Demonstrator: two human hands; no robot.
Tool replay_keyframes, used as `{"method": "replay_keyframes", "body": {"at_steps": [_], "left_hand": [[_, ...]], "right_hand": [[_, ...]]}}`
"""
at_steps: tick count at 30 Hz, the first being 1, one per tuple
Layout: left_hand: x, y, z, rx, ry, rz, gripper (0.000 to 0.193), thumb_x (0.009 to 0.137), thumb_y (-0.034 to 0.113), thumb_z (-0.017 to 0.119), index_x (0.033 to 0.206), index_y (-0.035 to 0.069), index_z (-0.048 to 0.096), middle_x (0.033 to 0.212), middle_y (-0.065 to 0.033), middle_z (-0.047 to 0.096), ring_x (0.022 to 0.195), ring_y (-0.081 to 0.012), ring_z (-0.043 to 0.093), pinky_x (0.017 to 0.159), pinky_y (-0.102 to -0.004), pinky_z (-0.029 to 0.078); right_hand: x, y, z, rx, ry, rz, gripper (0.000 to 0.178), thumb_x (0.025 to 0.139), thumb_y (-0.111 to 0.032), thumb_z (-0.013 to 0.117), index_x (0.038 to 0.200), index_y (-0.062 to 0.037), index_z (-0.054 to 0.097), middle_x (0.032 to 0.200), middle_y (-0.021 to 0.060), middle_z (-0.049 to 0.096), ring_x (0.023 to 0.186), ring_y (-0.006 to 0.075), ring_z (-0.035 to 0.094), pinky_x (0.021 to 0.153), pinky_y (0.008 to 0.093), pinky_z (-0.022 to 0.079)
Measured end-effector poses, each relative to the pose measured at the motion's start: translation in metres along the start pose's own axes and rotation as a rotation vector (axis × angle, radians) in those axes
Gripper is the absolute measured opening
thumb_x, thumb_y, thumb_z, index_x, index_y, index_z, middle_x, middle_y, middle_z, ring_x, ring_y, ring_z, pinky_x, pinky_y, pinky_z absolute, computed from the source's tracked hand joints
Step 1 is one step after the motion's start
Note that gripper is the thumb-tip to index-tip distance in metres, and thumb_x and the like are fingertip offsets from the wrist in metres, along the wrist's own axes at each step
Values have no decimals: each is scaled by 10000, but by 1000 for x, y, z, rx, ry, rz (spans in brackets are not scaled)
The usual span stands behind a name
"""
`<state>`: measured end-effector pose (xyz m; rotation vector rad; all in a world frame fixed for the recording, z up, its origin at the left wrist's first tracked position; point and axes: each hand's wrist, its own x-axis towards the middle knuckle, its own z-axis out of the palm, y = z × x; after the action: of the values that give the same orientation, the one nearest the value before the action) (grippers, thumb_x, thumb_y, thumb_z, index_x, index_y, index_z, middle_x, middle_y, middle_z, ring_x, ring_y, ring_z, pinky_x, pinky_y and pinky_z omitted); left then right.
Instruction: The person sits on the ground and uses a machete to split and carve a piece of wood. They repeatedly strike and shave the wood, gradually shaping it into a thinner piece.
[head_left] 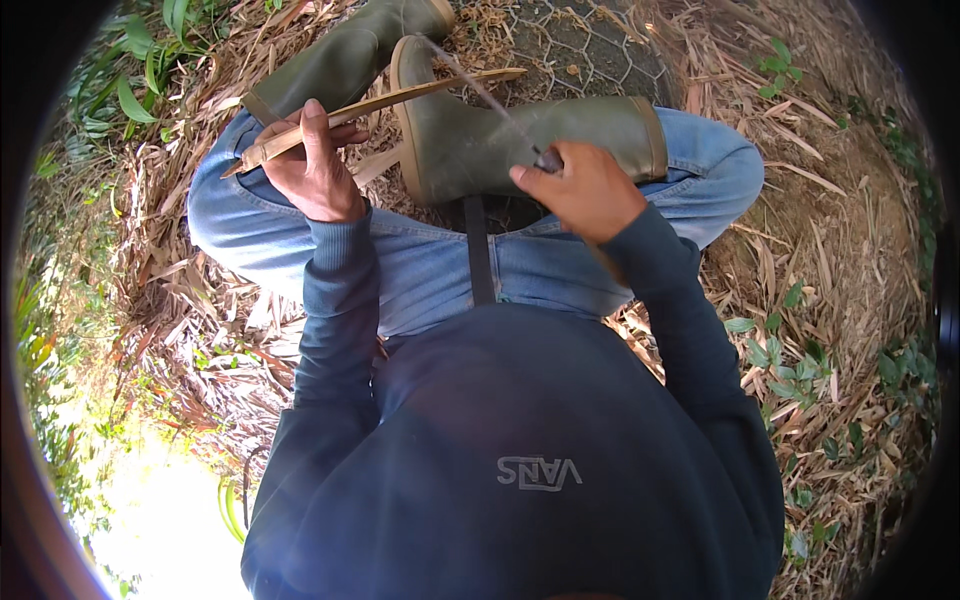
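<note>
My left hand (312, 178) grips a long split strip of bamboo or wood (400, 96) near its thick, pale end, thumb on top. The strip slants up to the right and narrows to a point above the boots. In my right hand (590, 195) is a knife (488, 98), the fingers wrapped round its handle. Its thin blade, somewhat blurred, points away to the upper left and crosses the strip in the picture. Whether blade and strip touch, I cannot tell. Most of the knife handle is hidden by the hand.
My crossed legs wear blue jeans (430, 285) and green rubber boots (530, 150) just beneath the hands. Wire mesh (590, 60) over a dark surface lies beyond the boots, with pale shavings about it. Dry leaves (175, 290) and green plants (785, 365) surround me.
</note>
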<state>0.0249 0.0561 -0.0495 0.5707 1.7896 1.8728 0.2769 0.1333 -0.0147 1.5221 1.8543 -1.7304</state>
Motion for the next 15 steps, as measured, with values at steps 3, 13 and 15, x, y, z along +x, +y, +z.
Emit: {"method": "replay_keyframes", "body": {"at_steps": [3, 13, 15], "left_hand": [[-1, -1, -3, 6, 5, -1, 386, 895, 204, 724, 992, -48, 448, 804, -163, 590, 538, -229, 647, 472, -328, 599], [2, -1, 0, -9, 32, -8, 383, 895, 215, 728, 959, -59, 469, 783, -161, 593, 530, -230, 644, 463, -323, 596], [6, -3, -2, 8, 13, -12, 378, 899, 217, 722, 960, -58, 469, 782, -155, 591, 532, -227, 644, 459, -319, 593]], "right_hand": [[-13, -7, 3, -88, -26, -79, 490, 857, -406, 678, 843, 80, 621, 688, 210, 630, 686, 350, 647, 655, 441, 490], [-2, 0, 0, -169, 68, -85, 514, 857, -425, 674, 753, 70, 582, 593, 199, 558, 544, 304, 598, 557, 429, 451], [16, 8, -1, -144, 93, 31, 503, 859, -418, 680, 757, 63, 577, 564, 172, 544, 472, 255, 569, 504, 406, 440]]}}
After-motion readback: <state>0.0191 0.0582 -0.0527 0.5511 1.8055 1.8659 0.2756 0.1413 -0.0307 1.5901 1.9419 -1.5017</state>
